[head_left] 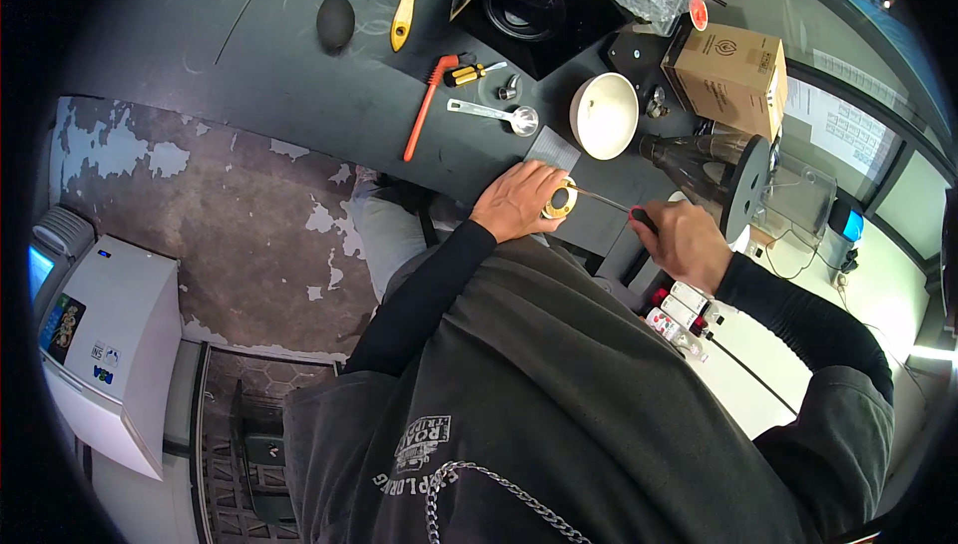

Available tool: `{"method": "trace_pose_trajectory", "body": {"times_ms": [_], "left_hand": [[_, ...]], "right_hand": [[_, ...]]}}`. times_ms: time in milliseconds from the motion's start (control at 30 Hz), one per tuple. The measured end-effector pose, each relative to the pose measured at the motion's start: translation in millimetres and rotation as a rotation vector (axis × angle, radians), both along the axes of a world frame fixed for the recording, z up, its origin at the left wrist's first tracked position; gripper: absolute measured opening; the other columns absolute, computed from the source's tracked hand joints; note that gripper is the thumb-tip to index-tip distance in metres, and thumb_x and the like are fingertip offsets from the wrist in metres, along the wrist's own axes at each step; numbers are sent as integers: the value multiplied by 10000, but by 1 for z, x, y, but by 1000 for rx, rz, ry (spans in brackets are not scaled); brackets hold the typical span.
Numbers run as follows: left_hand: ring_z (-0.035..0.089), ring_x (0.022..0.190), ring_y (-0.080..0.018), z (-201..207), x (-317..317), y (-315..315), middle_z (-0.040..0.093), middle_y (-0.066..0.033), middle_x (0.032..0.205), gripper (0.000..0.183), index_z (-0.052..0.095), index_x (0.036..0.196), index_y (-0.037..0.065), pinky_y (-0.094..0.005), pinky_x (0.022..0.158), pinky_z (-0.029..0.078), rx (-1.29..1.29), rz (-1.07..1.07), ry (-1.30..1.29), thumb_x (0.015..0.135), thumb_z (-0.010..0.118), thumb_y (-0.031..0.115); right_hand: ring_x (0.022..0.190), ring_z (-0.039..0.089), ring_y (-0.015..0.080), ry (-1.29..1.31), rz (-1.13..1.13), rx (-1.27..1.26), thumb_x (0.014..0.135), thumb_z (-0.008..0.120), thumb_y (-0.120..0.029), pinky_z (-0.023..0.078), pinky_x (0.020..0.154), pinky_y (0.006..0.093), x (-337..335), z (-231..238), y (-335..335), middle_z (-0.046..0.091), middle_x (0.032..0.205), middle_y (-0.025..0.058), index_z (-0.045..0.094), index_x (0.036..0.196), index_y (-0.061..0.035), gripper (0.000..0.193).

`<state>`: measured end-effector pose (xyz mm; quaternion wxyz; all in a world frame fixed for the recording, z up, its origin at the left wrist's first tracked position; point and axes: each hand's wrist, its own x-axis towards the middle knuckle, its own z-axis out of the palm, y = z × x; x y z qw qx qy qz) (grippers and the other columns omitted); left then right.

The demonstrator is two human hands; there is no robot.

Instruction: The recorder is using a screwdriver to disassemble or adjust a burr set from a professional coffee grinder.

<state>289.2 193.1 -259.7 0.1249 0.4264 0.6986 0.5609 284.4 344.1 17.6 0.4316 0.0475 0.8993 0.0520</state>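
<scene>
Dark tabletop (pixel 269 85) upper ctr; L hand (pixel 519 202) holds round gold part (pixel 561 199), R hand (pixel 689 243) grips thin-shafted tool (pixel 635 213); light pressure prob. best.

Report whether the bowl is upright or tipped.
Upright: the bowl stands on the table with its rim uppermost and its open inside facing the camera, which looks down.

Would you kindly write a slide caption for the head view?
The left hand holds a round gold-rimmed part while the right hand points a screwdriver-like tool at it.
</scene>
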Motion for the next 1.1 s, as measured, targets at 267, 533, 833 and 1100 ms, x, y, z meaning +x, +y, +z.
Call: {"method": "trace_pose_trajectory", "body": {"times_ms": [267, 533, 833, 1100], "left_hand": [[583, 1178, -271, -2, 1, 1, 626, -111, 1236, 694, 564, 1338, 37, -400, 1065, 482, 8, 31, 25, 790, 838, 362], [586, 1173, -275, -4, 4, 3, 627, -116, 1243, 697, 565, 1338, 35, -403, 1055, 490, 9, 24, 40, 791, 839, 369], [582, 1188, -282, -5, 6, 2, 623, -122, 1245, 721, 544, 1361, 32, -402, 1065, 483, -14, 3, 17, 795, 841, 365], [584, 1194, -277, -1, 3, 0, 623, -119, 1262, 713, 550, 1355, 35, -402, 1062, 486, 0, 0, 9, 785, 843, 348]], "right_hand": [[657, 684, 422, -143, -222, 24, 1017, 632, -370, 564, 670, 468, 2, -10, 26, 670, 735, 279, 714, 868, 24, 429], [431, 387, 30, -503, -1431, -114, 1064, 594, -462, 226, 347, 222, -37, -15, 32, 525, 648, -47, 647, 855, -55, 460], [590, 671, 349, -223, -618, 74, 1029, 587, -509, 518, 605, 445, 4, -15, 13, 625, 602, 240, 708, 826, 69, 625], [646, 674, 456, -153, -518, 60, 1029, 595, -462, 531, 663, 508, 2, -10, 4, 629, 630, 288, 714, 822, 71, 584]]}}
